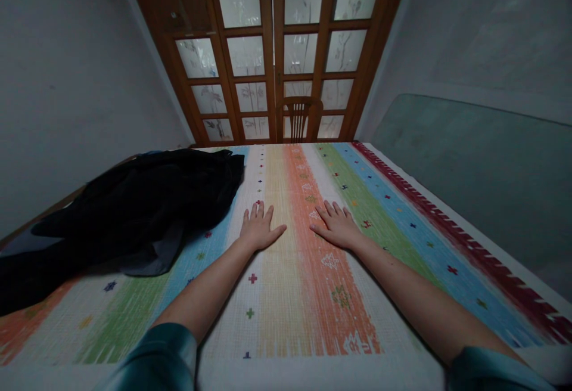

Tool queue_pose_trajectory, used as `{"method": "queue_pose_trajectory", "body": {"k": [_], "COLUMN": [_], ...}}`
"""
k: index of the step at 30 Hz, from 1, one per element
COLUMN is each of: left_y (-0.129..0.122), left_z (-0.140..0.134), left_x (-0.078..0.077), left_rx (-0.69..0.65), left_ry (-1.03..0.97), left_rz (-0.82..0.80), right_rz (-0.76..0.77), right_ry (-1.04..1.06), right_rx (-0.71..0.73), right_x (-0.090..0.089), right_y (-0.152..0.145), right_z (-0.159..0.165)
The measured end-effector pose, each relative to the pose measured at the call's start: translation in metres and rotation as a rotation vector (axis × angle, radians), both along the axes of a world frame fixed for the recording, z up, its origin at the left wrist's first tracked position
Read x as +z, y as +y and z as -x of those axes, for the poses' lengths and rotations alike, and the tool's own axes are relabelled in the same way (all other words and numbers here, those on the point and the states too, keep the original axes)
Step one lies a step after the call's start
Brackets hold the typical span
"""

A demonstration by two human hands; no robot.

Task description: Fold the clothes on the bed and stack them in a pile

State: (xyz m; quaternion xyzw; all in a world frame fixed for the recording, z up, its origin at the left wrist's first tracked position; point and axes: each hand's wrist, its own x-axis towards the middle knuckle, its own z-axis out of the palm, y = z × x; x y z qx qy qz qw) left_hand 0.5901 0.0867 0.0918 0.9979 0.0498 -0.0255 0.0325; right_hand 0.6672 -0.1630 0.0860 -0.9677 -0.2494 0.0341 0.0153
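Both palms lie flat on a tablecloth (279,284) with colourful stripes and small printed figures. My left hand (260,227) has its fingers spread over the white and pale yellow stripes and holds nothing. To its left is a crumpled black garment (165,194) with some grey cloth showing at its lower edge; the hand does not touch it. My right hand (336,225) rests on the orange and white stripes, fingers apart and thumb pointing toward the left hand. A gap of bare cloth separates the two hands.
A wooden chair (302,114) stands beyond the table's far edge, in front of wooden doors (273,81) with patterned glass panes. Walls flank the table on both sides. A pale green panel (469,158) runs along the right wall.
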Motion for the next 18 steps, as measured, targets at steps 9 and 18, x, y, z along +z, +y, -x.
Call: {"method": "queue_pose_trajectory", "body": {"k": [9,18], "left_y": [-0.0007,0.0004], "left_z": [0.0009,0.001], "left_x": [0.0015,-0.0001], "left_rx": [0.003,0.002], "left_ry": [0.003,-0.004], "left_rz": [0.008,0.002], "right_rz": [-0.015,-0.012], "right_ry": [0.002,0.002], "right_rx": [0.001,0.001], "right_x": [0.0,0.0006], "right_y": [-0.0001,-0.0004], "right_z": [0.0001,-0.0002]}}
